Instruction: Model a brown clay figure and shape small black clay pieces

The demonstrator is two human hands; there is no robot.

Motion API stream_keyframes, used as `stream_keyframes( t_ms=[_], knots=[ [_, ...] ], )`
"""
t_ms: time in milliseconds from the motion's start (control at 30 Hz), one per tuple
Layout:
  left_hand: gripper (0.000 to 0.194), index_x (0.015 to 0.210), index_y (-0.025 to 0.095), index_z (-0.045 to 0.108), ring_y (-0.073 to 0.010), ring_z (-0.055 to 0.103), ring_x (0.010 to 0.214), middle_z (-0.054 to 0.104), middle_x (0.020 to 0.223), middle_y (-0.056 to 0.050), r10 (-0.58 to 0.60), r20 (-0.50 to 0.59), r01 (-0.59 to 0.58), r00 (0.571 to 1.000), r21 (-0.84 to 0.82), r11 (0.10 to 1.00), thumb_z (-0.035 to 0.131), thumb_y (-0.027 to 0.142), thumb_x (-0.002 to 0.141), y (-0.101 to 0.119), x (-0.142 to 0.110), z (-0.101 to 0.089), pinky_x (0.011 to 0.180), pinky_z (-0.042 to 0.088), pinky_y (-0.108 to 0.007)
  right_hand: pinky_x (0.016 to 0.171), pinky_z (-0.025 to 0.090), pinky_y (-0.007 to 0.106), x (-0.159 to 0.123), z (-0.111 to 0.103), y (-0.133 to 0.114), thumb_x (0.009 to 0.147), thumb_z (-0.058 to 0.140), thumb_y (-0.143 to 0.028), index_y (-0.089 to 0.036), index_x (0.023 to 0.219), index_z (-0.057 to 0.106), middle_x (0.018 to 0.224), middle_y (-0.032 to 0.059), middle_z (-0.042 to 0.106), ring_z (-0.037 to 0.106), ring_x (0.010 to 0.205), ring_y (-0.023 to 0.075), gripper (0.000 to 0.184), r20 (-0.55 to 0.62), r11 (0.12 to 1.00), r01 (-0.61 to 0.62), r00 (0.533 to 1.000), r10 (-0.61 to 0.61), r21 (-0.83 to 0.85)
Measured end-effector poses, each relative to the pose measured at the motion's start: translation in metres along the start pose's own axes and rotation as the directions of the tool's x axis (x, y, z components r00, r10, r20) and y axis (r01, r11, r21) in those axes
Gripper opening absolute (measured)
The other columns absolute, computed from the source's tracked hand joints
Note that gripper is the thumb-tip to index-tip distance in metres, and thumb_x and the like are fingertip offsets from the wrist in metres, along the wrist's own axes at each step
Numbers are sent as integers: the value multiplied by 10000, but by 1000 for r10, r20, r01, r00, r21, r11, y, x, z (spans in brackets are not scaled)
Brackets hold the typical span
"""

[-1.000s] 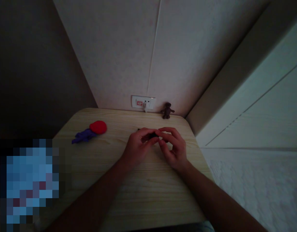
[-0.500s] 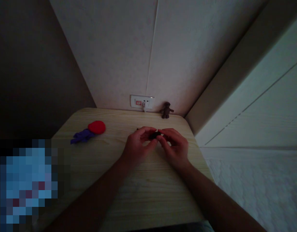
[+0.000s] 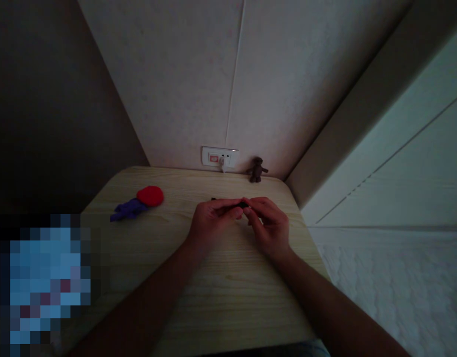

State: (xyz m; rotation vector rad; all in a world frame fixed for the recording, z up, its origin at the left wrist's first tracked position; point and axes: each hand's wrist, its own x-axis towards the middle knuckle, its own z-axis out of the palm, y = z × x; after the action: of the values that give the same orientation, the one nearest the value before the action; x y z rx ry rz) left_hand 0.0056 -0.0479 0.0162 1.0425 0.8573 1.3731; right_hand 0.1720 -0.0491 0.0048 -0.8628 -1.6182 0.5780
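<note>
Over the middle of the wooden tabletop (image 3: pixel 221 277), my left hand (image 3: pixel 212 220) and my right hand (image 3: pixel 270 222) meet at the fingertips. Pinched between them is a small dark lump of what looks like modelling clay (image 3: pixel 243 205), mostly covered by the fingers. Just beyond my left hand a small dark bit (image 3: pixel 213 199) peeks out on the table. A brown clay figure (image 3: pixel 256 170) with outstretched arms stands upright at the back, near the wall.
Toward the left lies a flat red oval piece (image 3: pixel 150 196), touching a crumpled purple piece (image 3: pixel 128 209). A wall socket (image 3: pixel 220 157) with a plug sits behind the table. Pale cabinet panelling (image 3: pixel 392 163) rises on the right. The lower left corner is pixelated.
The fingers of my left hand have straightened and closed further over the dark lump, so less of it shows. Both hands stay in nearly the same place.
</note>
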Motion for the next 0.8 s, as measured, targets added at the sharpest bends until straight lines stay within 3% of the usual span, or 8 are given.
stream_keyframes(
  t_ms=[133,233,400,567,700,800],
  knots=[
    [296,945,168,841,-202,775,845,832,997,-97,-81,30,84,996,-147,986,922,350,727,-3,1,0,857,643,-371,583,601,281,0,0,0,943,748,-279,-267,1120,815,1003,84,769,712,793,172,190,-37,998,-43,998,44,37],
    [322,928,158,830,-198,778,815,831,925,-84,-113,42,119,993,-195,974,957,306,672,-4,1,0,847,647,-370,619,622,293,1,-2,-2,951,725,-240,-266,1084,823,1035,87,790,734,831,182,168,-15,999,-18,1000,19,29],
    [295,870,150,830,-143,745,711,818,824,-60,-138,19,139,990,-223,965,969,260,635,-1,2,1,762,620,-285,753,655,327,3,-2,-3,960,673,-148,-266,1131,807,1030,80,806,761,904,189,246,55,987,129,991,-125,-91],
    [299,834,138,818,-139,725,696,805,818,-59,-179,-37,159,983,-309,938,973,265,613,3,1,5,711,606,-283,901,662,393,2,-1,-5,984,610,-138,-245,1324,725,1190,126,783,761,1060,224,375,117,933,275,960,-254,-232],
    [285,814,129,808,-147,724,698,797,811,-62,-193,-47,168,980,-318,933,966,243,605,4,1,5,706,596,-293,874,666,382,2,-2,-10,983,595,-149,-220,1345,712,1176,141,777,761,1048,229,386,160,915,316,946,-282,-250],
    [268,800,138,800,-147,730,707,795,797,-45,-189,-33,167,981,-331,929,960,230,606,3,1,5,734,599,-298,809,664,355,2,-2,-11,987,619,-181,-225,1295,738,1148,132,781,757,1002,218,334,143,943,260,962,-234,-207]
  ],
)
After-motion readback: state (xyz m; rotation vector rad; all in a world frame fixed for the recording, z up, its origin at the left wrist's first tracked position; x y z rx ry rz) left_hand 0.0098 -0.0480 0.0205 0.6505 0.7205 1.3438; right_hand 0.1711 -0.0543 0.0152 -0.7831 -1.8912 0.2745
